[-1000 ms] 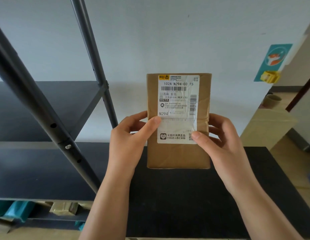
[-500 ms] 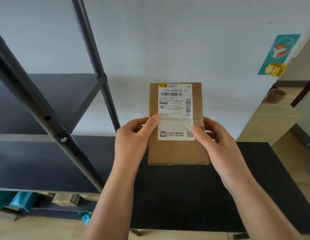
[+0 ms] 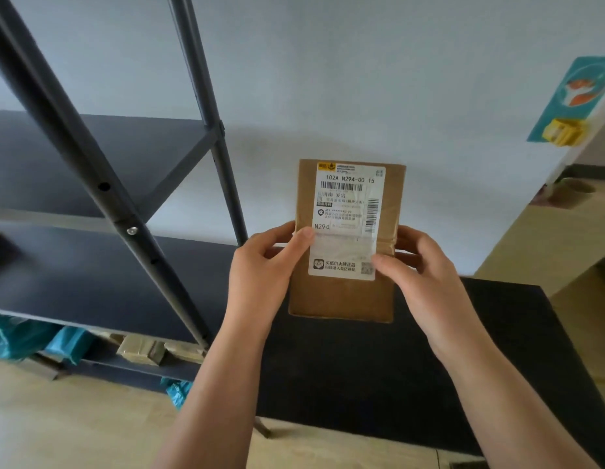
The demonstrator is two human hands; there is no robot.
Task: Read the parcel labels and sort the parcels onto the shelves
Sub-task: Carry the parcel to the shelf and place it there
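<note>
Parcel (image 3: pixel 345 296) upright, label (image 3: pixel 348 220) facing camera, clamped between both hands above black table (image 3: pixel 362 367). Left hand (image 3: pixel 260 269) grips left edge, thumb on label; right hand (image 3: pixel 419 265) grips right edge. Shelves (image 3: pixel 91 265) left of grip.

Both hands raised, forearms extended — left hand (image 3: pixel 260 265) and right hand (image 3: pixel 426 265) pinching with thumbs forward.

One brown parcel (image 3: pixel 345 296), one label (image 3: pixel 348 218), two hands.
</note>
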